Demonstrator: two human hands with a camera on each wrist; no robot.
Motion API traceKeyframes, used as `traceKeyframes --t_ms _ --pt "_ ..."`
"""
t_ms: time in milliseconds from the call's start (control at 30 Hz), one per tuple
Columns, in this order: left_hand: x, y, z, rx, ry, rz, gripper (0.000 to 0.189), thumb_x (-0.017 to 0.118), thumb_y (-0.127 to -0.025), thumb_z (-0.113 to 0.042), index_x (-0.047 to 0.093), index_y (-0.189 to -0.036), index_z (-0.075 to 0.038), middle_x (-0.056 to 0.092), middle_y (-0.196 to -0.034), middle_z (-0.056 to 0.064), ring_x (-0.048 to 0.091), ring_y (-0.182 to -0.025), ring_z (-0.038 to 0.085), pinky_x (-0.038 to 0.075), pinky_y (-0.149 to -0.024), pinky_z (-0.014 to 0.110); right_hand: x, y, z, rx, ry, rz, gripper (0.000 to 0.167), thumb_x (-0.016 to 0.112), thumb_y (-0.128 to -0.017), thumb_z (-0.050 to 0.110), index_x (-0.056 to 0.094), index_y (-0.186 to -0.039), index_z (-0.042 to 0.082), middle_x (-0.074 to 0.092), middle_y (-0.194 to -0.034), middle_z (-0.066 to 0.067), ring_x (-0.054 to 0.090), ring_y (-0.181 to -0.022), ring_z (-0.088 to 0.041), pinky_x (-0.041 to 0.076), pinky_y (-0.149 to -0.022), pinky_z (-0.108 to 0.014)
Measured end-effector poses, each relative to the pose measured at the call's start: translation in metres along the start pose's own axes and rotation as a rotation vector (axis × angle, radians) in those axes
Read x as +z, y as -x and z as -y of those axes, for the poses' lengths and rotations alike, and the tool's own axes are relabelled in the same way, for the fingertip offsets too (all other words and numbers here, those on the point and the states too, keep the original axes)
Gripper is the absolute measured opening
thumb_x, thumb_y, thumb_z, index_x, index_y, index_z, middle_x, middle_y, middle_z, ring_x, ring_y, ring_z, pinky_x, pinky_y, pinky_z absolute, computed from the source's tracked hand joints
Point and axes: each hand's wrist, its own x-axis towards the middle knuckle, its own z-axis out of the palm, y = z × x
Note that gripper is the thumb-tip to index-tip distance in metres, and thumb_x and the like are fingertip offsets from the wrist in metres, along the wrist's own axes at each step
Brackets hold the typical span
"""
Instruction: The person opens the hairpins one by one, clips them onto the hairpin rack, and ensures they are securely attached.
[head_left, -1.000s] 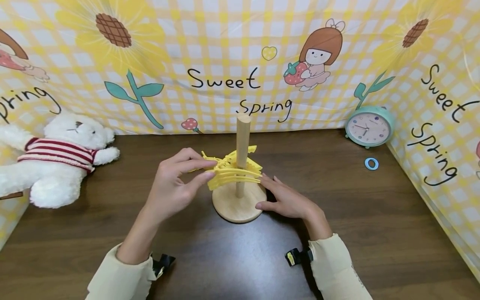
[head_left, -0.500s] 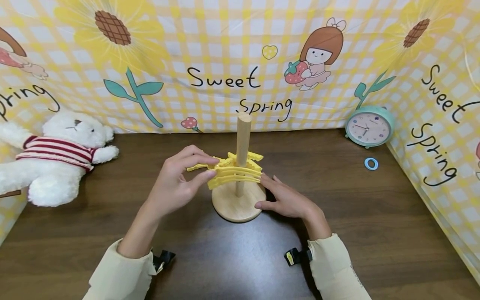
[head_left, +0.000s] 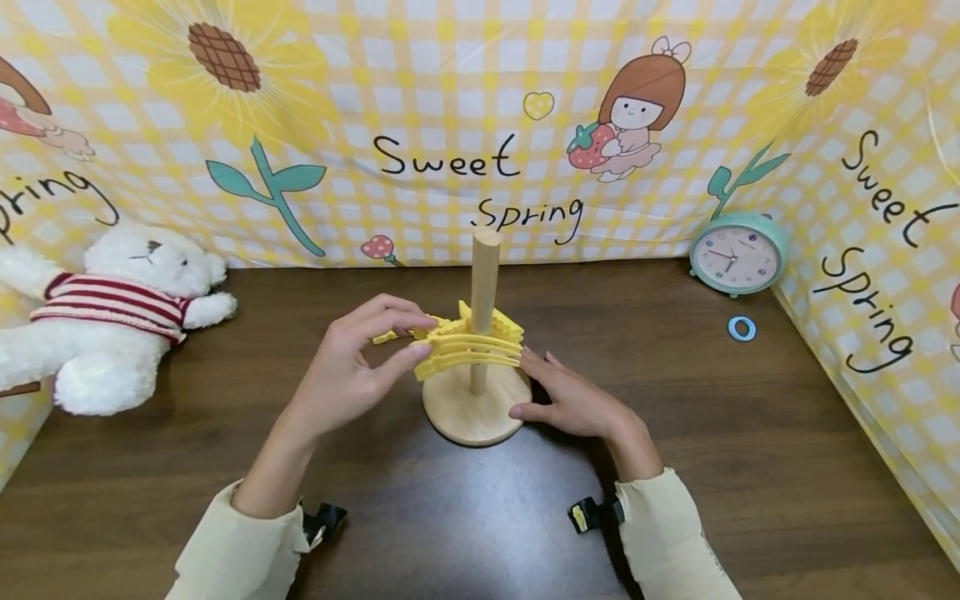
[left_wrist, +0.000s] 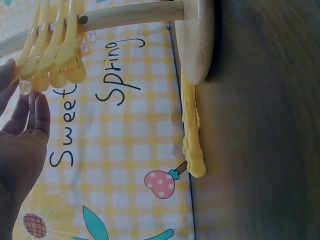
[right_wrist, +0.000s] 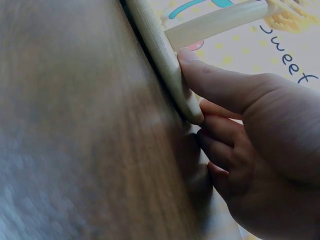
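A light wooden post (head_left: 485,275) rises from a round wooden base (head_left: 480,417). Partway up it is a yellow plastic piece (head_left: 468,354) with several curved bars stacked one above another; the left wrist view shows rounded knobs (left_wrist: 76,74) at their ends. My left hand (head_left: 352,358) pinches the left end of this piece between thumb and fingers. With thumb on top and fingers at the edge, my right hand (head_left: 573,400) grips the rim of the base. Behind the base, a second yellow piece (left_wrist: 192,130) lies low along the table.
To the left lies a white teddy bear (head_left: 120,317) in a striped top. A mint-green alarm clock (head_left: 737,254) stands at the back right, with a blue ring (head_left: 742,328) in front of it. Yellow checked cloth (head_left: 450,75) encloses the dark wooden table (head_left: 465,517).
The yellow parts behind the post and beyond my left fingers have shifted and turned slightly. My left hand keeps its pinch and my right hand stays at the base.
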Motion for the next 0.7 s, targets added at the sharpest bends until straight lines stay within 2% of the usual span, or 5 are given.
traceKeyframes --t_ms 267,500,700 --pt "-0.001 0.001 0.004 0.015 0.037 -0.003 0.036 0.077 -0.079 0.016 0.074 -0.111 0.0 0.07 -0.107 0.008 0.062 -0.092 0.02 0.051 -0.079 0.023 -0.001 0.001 0.0 -0.003 -0.009 -0.002 0.077 0.07 -0.098 0.032 0.028 -0.161 0.017 0.017 -0.167 -0.009 0.012 -0.154 -0.022 0.002 -0.124 -0.046" --pt "-0.008 0.003 0.009 -0.046 0.037 0.031 0.038 0.079 -0.08 0.011 0.073 -0.115 -0.004 0.068 -0.111 0.004 0.061 -0.093 0.02 0.051 -0.079 0.027 -0.001 0.001 0.001 -0.003 0.0 0.001 0.078 0.07 -0.098 0.033 0.028 -0.162 0.018 0.017 -0.167 -0.008 0.013 -0.154 -0.024 0.003 -0.124 -0.047" --pt "-0.013 0.003 0.016 -0.061 0.067 0.017 0.035 0.074 -0.085 0.009 0.072 -0.118 -0.003 0.068 -0.112 0.009 0.061 -0.094 0.02 0.052 -0.08 0.027 -0.001 0.001 0.001 -0.006 -0.008 -0.001 0.079 0.07 -0.098 0.033 0.027 -0.162 0.02 0.016 -0.167 -0.007 0.012 -0.154 -0.021 0.003 -0.124 -0.046"
